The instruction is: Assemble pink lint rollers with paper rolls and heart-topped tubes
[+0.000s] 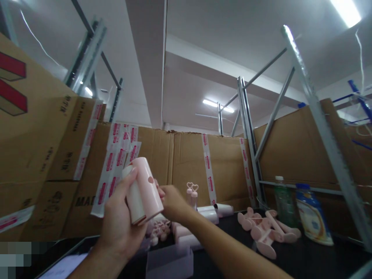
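My left hand is wrapped round a glossy pink curved plastic shell with a small dark, heart-like hole. A white curved piece with a brownish edge lies against the shell's left side, under my thumb. Both are held up, tilted, above the table. Directly right of the shell is my right hand, slightly blurred, its fingers curled in near the shell's edge. What those fingers pinch, if anything, is hidden. Below lie small pink parts and pink tubes, partly covered by my right forearm.
A translucent tray stands at the front. Behind are heart-topped pink pieces and white tubes. Pink roller-like parts lie at right, beside a green bottle and a blue-white bottle. Cardboard walls and metal posts surround the table.
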The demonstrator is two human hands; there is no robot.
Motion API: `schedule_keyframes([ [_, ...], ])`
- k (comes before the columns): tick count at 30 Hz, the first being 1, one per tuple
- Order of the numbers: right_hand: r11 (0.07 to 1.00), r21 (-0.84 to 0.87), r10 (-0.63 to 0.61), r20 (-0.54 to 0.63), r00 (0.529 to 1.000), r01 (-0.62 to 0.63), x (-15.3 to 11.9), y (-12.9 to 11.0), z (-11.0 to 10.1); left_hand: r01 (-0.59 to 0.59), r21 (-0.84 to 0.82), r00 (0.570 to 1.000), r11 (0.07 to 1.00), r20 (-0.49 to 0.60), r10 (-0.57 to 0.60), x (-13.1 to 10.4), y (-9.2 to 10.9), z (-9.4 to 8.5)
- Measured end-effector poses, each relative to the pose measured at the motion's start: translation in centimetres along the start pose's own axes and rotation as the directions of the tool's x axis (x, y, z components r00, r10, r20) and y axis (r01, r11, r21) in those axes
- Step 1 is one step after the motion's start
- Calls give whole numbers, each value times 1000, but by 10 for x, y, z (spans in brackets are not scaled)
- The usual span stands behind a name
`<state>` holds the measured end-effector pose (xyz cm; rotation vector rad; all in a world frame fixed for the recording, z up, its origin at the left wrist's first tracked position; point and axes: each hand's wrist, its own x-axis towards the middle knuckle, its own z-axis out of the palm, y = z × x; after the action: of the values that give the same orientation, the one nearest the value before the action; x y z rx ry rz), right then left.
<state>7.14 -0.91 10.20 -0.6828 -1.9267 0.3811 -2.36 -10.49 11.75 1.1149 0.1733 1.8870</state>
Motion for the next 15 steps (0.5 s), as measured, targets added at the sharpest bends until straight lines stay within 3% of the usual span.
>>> schedule_keyframes([
  [4, 995, 103, 11, -259, 966, 16, -25, -9, -50, 93, 18, 994, 995, 63, -94, -7, -4, -2],
  [8, 976, 216, 56, -354, 933, 23, -84, -23, -93, 262, 117, 958, 958, 91, -273, -15, -20, -5],
  [11, 975, 210, 135, -286, 948, -76, -131, -25, -109, 305, 193, 943, 933, 76, -324, -23, -37, -6],
  [13, 976, 138, 197, -202, 959, -171, -155, -20, -112, 294, 257, 939, 921, 104, -329, -29, -48, -7],
  [15, 971, 60, 237, -210, 949, -230, -171, -13, -109, 273, 317, 937, 908, 126, -325, -32, -59, -11],
])
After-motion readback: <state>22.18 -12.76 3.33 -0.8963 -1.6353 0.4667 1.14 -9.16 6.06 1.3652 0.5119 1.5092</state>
